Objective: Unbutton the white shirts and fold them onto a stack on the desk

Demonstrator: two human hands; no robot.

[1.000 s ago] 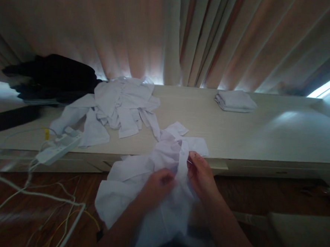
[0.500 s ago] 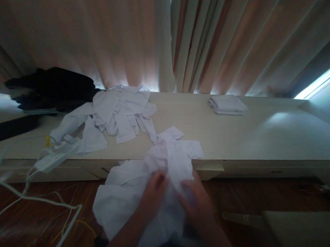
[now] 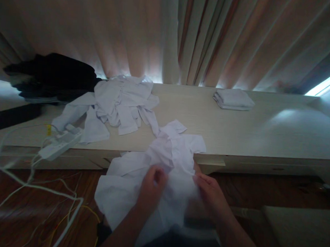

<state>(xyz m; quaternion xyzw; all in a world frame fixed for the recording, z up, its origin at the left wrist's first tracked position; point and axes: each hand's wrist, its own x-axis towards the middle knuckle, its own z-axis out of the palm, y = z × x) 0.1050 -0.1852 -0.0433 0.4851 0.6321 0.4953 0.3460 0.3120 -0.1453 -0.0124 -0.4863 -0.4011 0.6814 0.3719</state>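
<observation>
- Holding the white garment (image 3: 178, 184) by its edge, your right hand (image 3: 212, 195) has thumb and forefinger clamped on the cloth.
- Your left hand (image 3: 151, 186) lies over the same garment with its fingers curled; you cannot tell from this view whether they grip the fabric.
- Garment location: the upper part rests on the front of the counter (image 3: 276, 139); the remainder drapes over the edge towards you.
- Completed condition: one folded white bundle (image 3: 234, 99) sits at the back of the counter, to your right, well apart from your hands.
- Outstanding condition: the garment at your hands is unfolded and creased. The heap of white clothes (image 3: 121, 104) to your left is also loose and unfolded.
- Adjacent items: dark clothes (image 3: 58, 76) are stacked beside that heap; a power strip (image 3: 59, 147) lies at its near side.
</observation>
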